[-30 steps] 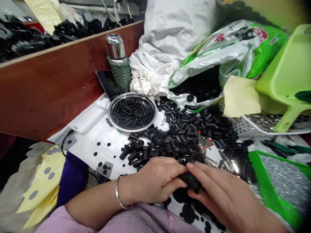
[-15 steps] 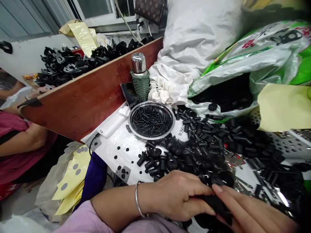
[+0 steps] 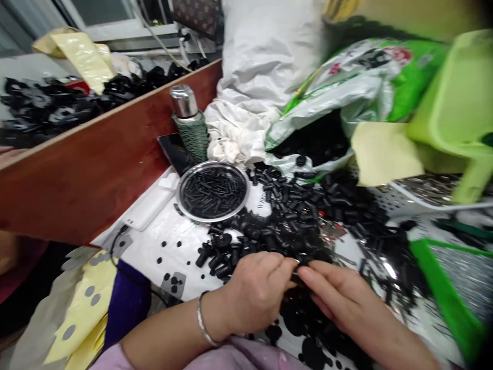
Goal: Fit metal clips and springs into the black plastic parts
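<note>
"Both closed?"
"Left hand (image 3: pixel 256 293) curled, knuckles up; right hand (image 3: pixel 342 290) slanting in, fingertips gripping a black part (image 3: pixel 298 279) between them."
"Its long axis, which way?"
"Mostly hidden; can't tell."

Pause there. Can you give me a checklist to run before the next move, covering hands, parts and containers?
1. Both hands visible: ok; left grip and right grip have fingertips close together.
2. Item between them identifiable: cannot tell; the fingers mostly hide it.
3. Space around the hands free of loose parts: not ok; black parts crowd close.
4. Round metal dish level, not tipped: ok; it holds black spiral pieces.
5. Flask capped: ok; silver cap on.
6. Contents of green tray identifiable: cannot tell; silvery, blurred.
</note>
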